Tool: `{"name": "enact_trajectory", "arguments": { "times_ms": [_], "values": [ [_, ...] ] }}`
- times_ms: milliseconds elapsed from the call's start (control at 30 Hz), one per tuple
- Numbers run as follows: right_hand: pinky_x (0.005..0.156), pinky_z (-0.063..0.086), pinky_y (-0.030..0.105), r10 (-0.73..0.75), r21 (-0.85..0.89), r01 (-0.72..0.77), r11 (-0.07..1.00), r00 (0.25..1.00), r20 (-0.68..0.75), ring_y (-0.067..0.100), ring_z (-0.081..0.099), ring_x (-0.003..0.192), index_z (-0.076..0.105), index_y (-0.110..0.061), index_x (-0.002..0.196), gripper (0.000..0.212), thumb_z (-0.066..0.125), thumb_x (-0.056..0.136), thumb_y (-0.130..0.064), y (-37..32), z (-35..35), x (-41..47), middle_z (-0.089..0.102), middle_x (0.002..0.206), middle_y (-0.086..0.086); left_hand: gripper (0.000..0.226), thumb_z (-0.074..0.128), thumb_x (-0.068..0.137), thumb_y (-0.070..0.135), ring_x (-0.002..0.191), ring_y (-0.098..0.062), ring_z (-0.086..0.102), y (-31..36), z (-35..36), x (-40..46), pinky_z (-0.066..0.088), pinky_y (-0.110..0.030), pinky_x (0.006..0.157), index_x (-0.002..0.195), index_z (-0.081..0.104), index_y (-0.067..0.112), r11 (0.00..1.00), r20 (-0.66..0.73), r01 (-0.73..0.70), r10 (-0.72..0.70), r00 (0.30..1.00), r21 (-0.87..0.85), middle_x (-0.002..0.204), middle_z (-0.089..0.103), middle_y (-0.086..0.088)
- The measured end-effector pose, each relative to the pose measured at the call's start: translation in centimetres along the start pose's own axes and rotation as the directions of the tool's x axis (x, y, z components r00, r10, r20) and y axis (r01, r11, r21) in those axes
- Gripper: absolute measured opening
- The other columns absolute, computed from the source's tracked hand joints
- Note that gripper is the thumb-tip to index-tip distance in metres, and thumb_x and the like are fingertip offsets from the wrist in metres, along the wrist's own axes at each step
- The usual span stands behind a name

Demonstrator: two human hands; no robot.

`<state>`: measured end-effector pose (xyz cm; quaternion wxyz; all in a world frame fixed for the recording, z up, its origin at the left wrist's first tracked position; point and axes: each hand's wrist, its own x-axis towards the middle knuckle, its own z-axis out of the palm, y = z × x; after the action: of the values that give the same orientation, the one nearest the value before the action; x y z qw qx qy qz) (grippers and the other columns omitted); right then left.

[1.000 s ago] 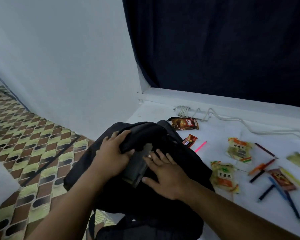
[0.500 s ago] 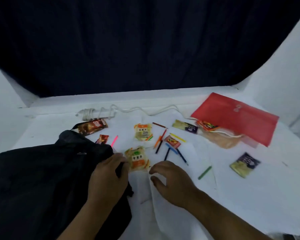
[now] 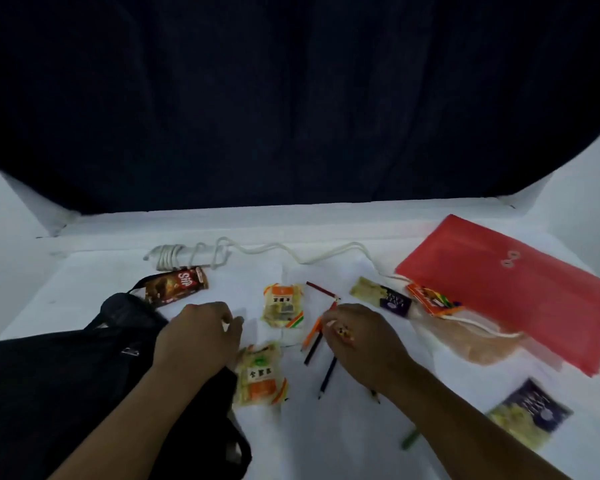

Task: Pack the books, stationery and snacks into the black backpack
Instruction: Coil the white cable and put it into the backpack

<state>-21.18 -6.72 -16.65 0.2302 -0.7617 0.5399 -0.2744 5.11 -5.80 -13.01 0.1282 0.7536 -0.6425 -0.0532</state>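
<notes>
The black backpack (image 3: 49, 375) lies at the lower left of the white surface. My left hand (image 3: 201, 334) hovers at its right edge with fingers curled; whatever is under it is hidden. My right hand (image 3: 361, 341) pinches a small red snack packet (image 3: 343, 330) above several pens (image 3: 314, 342). Two cracker packs (image 3: 283, 304) (image 3: 260, 374) lie between my hands. A brown Stip snack (image 3: 175, 289) rests by the backpack's top. A red pencil (image 3: 321, 289) lies just beyond my right hand.
A red folder (image 3: 506, 289) lies at the right, with a beige drawstring pouch (image 3: 482, 341) and an orange packet (image 3: 430, 299) on its near side. Purple-yellow snack packets (image 3: 381, 296) (image 3: 530, 414) and a green pen (image 3: 409, 439) lie nearby. A coiled white cable (image 3: 187, 256) runs along the back.
My view swung right from the backpack to the scattered items. My left hand left the backpack and moved forward; my right hand reached forward to the pens and closed on a small packet.
</notes>
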Motion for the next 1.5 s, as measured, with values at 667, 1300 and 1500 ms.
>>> {"name": "enact_trajectory", "arguments": {
  "times_ms": [667, 1300, 1500],
  "values": [
    [0.100, 0.046, 0.039, -0.135, -0.006, 0.141, 0.990, 0.963, 0.234, 0.014, 0.044, 0.129, 0.044, -0.030, 0.140, 0.049, 0.059, 0.093, -0.029, -4.8, 11.7, 23.4, 0.044, 0.144, -0.011, 0.107, 0.076, 0.070, 0.065, 0.147, -0.039, 0.019, -13.1, 1.6, 21.0, 0.031, -0.064, 0.108, 0.152, 0.013, 0.042, 0.985, 0.277, 0.131, -0.158, 0.948, 0.114, 0.162, 0.010, -0.001],
    [0.094, 0.039, 0.005, -0.103, 0.206, 0.115, 0.972, 0.992, -0.067, -0.010, 0.049, 0.112, 0.049, -0.033, 0.138, 0.053, 0.071, 0.091, -0.022, -6.2, 8.1, 21.5, 0.047, 0.125, -0.033, 0.090, 0.089, 0.040, 0.063, 0.102, 0.002, 0.045, -12.0, -0.4, 19.2, 0.043, -0.019, 0.075, 0.120, 0.051, 0.047, 0.931, 0.131, -0.123, 0.177, 0.976, -0.343, 0.111, 0.054, 0.015],
    [0.099, 0.042, 0.017, -0.096, 0.176, 0.124, 0.977, 0.982, -0.160, 0.009, 0.051, 0.122, 0.052, -0.032, 0.137, 0.049, 0.066, 0.093, -0.018, -6.2, 1.9, 13.4, 0.052, 0.133, -0.019, 0.067, 0.086, 0.054, 0.058, 0.083, -0.003, 0.062, -5.7, -2.9, 13.4, 0.056, -0.033, 0.072, 0.109, 0.050, 0.043, 0.892, 0.113, -0.204, 0.269, 0.956, -0.403, 0.094, 0.064, 0.017]
  ]
}}
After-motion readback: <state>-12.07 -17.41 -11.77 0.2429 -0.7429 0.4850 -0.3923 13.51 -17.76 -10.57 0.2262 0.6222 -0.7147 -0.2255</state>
